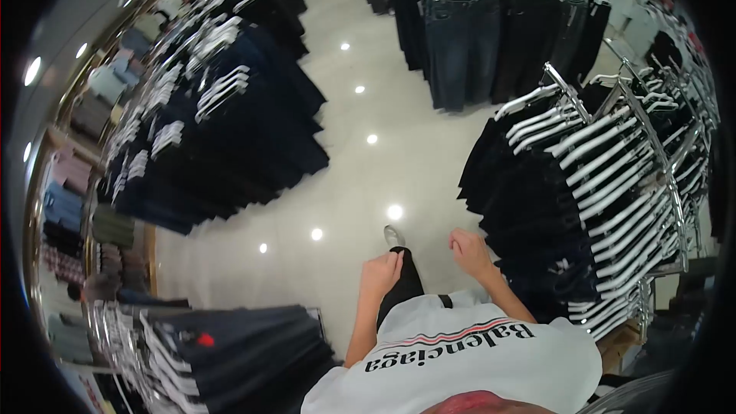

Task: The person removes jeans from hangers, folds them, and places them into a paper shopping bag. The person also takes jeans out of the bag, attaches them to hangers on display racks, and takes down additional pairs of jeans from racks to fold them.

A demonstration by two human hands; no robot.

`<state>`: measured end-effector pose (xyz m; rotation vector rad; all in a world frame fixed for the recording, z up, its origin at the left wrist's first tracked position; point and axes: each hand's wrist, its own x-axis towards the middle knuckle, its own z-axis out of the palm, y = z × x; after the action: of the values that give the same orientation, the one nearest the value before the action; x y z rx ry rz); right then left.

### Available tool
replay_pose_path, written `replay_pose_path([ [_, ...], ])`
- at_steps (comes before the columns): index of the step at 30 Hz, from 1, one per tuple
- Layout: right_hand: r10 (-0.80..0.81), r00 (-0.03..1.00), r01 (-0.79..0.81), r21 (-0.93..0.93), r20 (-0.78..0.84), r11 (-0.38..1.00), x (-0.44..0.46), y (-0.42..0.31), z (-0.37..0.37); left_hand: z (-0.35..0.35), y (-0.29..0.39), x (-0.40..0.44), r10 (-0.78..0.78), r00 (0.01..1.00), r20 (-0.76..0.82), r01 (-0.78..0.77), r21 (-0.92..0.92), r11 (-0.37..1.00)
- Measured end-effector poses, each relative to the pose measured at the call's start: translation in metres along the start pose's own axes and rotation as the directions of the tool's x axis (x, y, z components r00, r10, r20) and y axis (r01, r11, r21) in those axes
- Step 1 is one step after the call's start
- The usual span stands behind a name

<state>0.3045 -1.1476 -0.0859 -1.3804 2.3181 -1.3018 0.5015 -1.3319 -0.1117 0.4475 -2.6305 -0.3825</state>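
My left hand [382, 271] hangs in front of my body with its fingers curled closed. Nothing shows in it. My right hand [470, 252] is also curled closed, with nothing visible in the fingers, and is a little apart from the left. Close to the right hand is a rack of dark trousers [529, 215] on white hangers [613, 184]; I see no contact with it. Beneath the left hand my leg in black trousers [406, 284] and one light shoe [392, 236] show against the floor.
Pale shiny floor [368, 176] runs forward between the racks. A long rack of dark trousers [253, 130] stands on the left, another rack with jeans [460, 46] ahead right. Near left hang more dark trousers [261, 353]. Wall shelves hold folded and hanging shirts [63, 205].
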Motion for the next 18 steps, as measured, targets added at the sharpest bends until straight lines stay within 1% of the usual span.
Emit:
replay_pose_path([
  [1, 0.021, 1.0, -0.022, -0.017, -0.022, 1.0, 0.023, 0.01, 0.004, 0.017, -0.02, 0.019, 0.03, 0.999, 0.028, -0.03, -0.02, 0.999],
  [3, 0.001, 0.998, -0.006, -0.089, -0.062, 0.996, 0.063, 0.028, 0.011, 0.033, -0.051, 0.068, 0.07, 0.994, 0.084, -0.066, -0.044, 0.997],
  [4, 0.044, 0.997, -0.05, -0.098, -0.065, 0.994, 0.084, 0.033, 0.015, 0.036, -0.065, 0.088, 0.081, 0.988, 0.132, -0.076, -0.045, 0.996],
  [6, 0.074, 0.993, -0.09, -0.194, -0.088, 0.977, 0.141, 0.043, 0.013, 0.049, -0.105, 0.131, 0.129, 0.985, 0.116, -0.114, -0.127, 0.985],
  [7, 0.045, 0.991, -0.071, -0.208, -0.128, 0.976, 0.168, 0.045, 0.009, 0.05, -0.124, 0.16, 0.178, 0.973, 0.15, -0.16, -0.125, 0.979],
  [8, 0.049, 0.991, -0.08, -0.248, -0.128, 0.965, 0.191, 0.048, 0.002, 0.055, -0.14, 0.188, 0.222, 0.959, 0.176, -0.201, -0.126, 0.971],
  [9, 0.102, 0.978, -0.136, -0.186, -0.181, 0.973, 0.214, 0.046, -0.002, 0.045, -0.152, 0.222, 0.269, 0.949, 0.164, -0.242, -0.164, 0.956],
  [10, 0.152, 0.96, -0.183, -0.113, -0.235, 0.977, 0.235, 0.048, -0.005, 0.05, -0.174, 0.251, 0.279, 0.949, 0.145, -0.251, -0.186, 0.95],
  [11, 0.193, 0.954, -0.229, -0.143, -0.229, 0.963, 0.254, 0.053, -0.008, 0.055, -0.196, 0.28, 0.344, 0.929, 0.138, -0.319, -0.172, 0.932],
  [12, 0.194, 0.953, -0.234, -0.158, -0.232, 0.959, 0.272, 0.059, -0.012, 0.059, -0.213, 0.303, 0.404, 0.903, 0.144, -0.383, -0.156, 0.91],
  [13, 0.17, 0.947, -0.239, -0.241, -0.274, 0.941, 0.285, 0.063, -0.012, 0.058, -0.225, 0.329, 0.41, 0.9, 0.149, -0.386, -0.169, 0.907],
  [14, 0.148, 0.937, -0.251, -0.314, -0.315, 0.916, 0.296, 0.066, -0.011, 0.057, -0.237, 0.359, 0.435, 0.889, 0.143, -0.427, -0.089, 0.9],
  [15, 0.186, 0.919, -0.295, -0.291, -0.348, 0.91, 0.304, 0.072, -0.012, 0.053, -0.247, 0.385, 0.465, 0.875, 0.137, -0.469, -0.004, 0.883],
  [16, 0.189, 0.912, -0.303, -0.285, -0.364, 0.91, 0.311, 0.081, -0.013, 0.051, -0.252, 0.408, 0.479, 0.866, 0.14, -0.484, -0.002, 0.875],
  [18, 0.301, 0.854, -0.422, -0.225, -0.424, 0.878, 0.321, 0.102, -0.011, 0.053, -0.259, 0.452, 0.39, 0.921, -0.002, -0.388, -0.114, 0.914],
])
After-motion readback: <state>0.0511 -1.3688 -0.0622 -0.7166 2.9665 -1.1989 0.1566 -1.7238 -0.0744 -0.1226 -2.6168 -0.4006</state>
